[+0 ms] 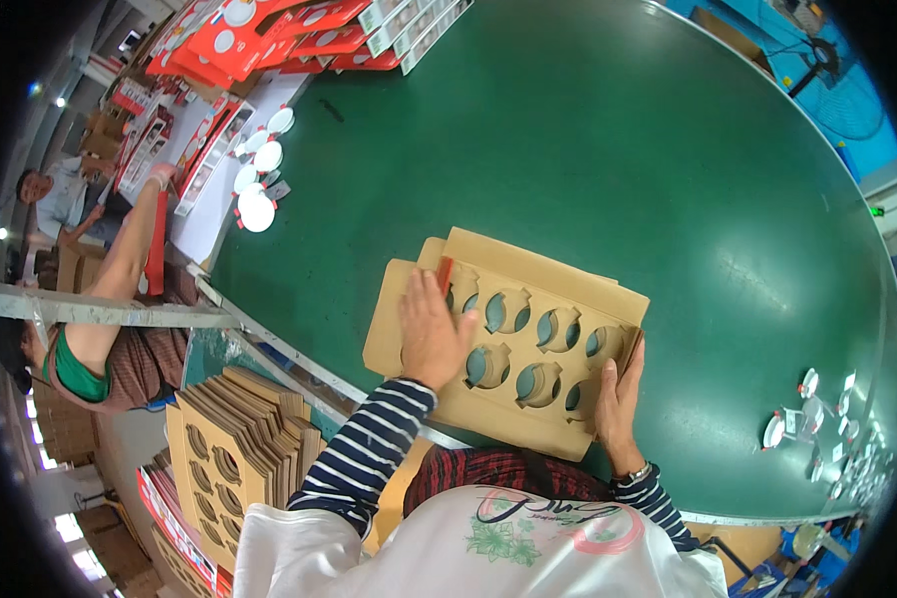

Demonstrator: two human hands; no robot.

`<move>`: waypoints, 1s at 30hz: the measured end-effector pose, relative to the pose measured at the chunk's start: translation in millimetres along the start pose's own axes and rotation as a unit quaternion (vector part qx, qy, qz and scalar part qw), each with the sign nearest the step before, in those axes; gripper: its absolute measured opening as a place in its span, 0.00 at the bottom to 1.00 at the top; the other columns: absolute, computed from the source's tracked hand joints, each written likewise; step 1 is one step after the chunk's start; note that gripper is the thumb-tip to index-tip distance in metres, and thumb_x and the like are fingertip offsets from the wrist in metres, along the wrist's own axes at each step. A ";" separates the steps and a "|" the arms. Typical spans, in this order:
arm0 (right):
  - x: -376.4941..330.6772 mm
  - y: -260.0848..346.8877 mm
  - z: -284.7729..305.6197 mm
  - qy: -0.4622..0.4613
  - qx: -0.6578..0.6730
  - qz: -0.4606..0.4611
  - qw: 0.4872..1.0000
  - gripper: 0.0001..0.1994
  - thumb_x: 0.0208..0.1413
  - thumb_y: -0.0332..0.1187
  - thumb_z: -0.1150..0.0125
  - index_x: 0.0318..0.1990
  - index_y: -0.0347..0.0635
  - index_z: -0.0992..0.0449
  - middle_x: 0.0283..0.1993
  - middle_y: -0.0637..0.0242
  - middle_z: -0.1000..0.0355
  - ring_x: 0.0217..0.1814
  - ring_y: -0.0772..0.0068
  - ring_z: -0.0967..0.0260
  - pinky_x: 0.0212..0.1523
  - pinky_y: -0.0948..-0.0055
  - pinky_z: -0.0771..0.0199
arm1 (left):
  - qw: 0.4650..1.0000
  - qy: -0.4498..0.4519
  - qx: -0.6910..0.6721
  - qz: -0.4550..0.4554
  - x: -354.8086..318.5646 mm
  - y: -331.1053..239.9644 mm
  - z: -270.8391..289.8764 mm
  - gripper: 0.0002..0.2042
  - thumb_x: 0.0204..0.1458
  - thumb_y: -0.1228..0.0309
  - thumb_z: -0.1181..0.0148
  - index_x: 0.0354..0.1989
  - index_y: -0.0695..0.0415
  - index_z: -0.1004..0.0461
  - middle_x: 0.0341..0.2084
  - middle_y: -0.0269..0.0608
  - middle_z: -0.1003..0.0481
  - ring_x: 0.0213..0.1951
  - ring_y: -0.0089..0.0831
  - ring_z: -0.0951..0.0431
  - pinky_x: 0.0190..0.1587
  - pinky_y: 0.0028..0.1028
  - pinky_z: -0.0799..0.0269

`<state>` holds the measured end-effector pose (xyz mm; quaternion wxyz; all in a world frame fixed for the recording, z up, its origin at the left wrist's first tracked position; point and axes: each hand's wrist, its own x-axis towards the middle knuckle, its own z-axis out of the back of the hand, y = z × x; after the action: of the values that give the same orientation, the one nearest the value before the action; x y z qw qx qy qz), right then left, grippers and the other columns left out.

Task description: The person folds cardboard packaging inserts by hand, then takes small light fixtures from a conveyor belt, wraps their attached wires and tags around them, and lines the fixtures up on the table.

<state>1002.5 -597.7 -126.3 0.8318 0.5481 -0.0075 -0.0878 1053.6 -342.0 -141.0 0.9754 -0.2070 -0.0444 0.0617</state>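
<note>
Pressing flat, left hand [431,334] open on cardboard insert [528,344]; right hand [620,391] grips its right edge

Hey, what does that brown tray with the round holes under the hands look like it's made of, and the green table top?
The tray looks like brown cardboard: matte tan, flat sheet, die-cut round holes, folded edge flaps. The left hand presses flat on it; the right hand grips its edge. The table top looks like a smooth green mat or belt with a soft sheen, possibly rubber or vinyl.

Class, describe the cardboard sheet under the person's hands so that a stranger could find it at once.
Start at the big green table. On its near edge lies a flat brown cardboard insert under the left hand and right hand. Unlike the stacked inserts beside the table, it lies alone, round cut-outs showing green.
</note>
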 end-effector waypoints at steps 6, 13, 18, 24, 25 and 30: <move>2.8 1.1 -4.7 0.003 -0.006 -0.015 1.000 0.30 0.62 0.28 0.60 0.67 0.29 0.63 0.71 0.47 0.64 0.74 0.55 0.68 0.71 0.64 0.68 | 0.996 0.077 0.035 -0.015 -3.9 -10.2 -10.1 0.53 0.47 0.39 0.47 0.63 0.75 0.62 0.65 0.70 0.63 0.68 0.57 0.66 0.65 0.54 0.67; -5.9 -49.1 15.4 -0.008 0.026 -0.002 1.000 0.28 0.58 0.21 0.60 0.67 0.36 0.54 0.69 0.53 0.53 0.69 0.61 0.53 0.66 0.67 0.52 | 0.996 0.001 -0.094 0.005 -1.0 6.8 -17.0 0.36 0.51 0.59 0.46 0.62 0.71 0.51 0.61 0.64 0.48 0.64 0.55 0.49 0.63 0.46 0.50; -4.0 27.9 19.1 0.034 0.196 0.026 0.980 0.28 0.59 0.23 0.58 0.67 0.37 0.55 0.66 0.52 0.48 0.66 0.59 0.45 0.61 0.64 0.40 | 0.969 -0.053 -0.231 0.071 -16.6 18.9 59.7 0.31 0.46 0.82 0.52 0.63 0.67 0.49 0.56 0.62 0.38 0.58 0.52 0.37 0.60 0.38 0.40; -5.8 154.1 -33.4 0.240 0.236 0.120 0.934 0.26 0.61 0.26 0.60 0.67 0.37 0.54 0.64 0.53 0.47 0.63 0.59 0.41 0.53 0.62 0.29 | 0.927 -0.351 -0.113 0.068 -130.8 71.8 228.7 0.22 0.54 0.79 0.56 0.60 0.66 0.42 0.55 0.60 0.36 0.59 0.44 0.36 0.61 0.35 0.43; -11.4 174.6 -48.5 0.314 0.230 0.171 0.905 0.26 0.61 0.27 0.59 0.66 0.36 0.54 0.64 0.53 0.46 0.63 0.59 0.41 0.53 0.62 0.29 | 0.901 -0.331 -0.164 0.227 -158.0 77.6 252.0 0.20 0.57 0.75 0.55 0.59 0.64 0.40 0.49 0.57 0.31 0.52 0.40 0.29 0.53 0.33 0.34; -65.2 251.6 -112.5 0.548 0.171 0.356 0.737 0.28 0.57 0.27 0.49 0.64 0.32 0.49 0.66 0.49 0.49 0.64 0.53 0.43 0.60 0.62 0.39 | 0.829 -0.452 -0.146 0.296 -308.8 149.5 326.4 0.20 0.55 0.81 0.57 0.58 0.65 0.40 0.48 0.45 0.29 0.47 0.30 0.26 0.50 0.27 0.32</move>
<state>985.2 -388.6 64.0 0.5549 0.5918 0.2404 0.5330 696.6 -119.3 76.1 0.7396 -0.2993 -0.4258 0.4268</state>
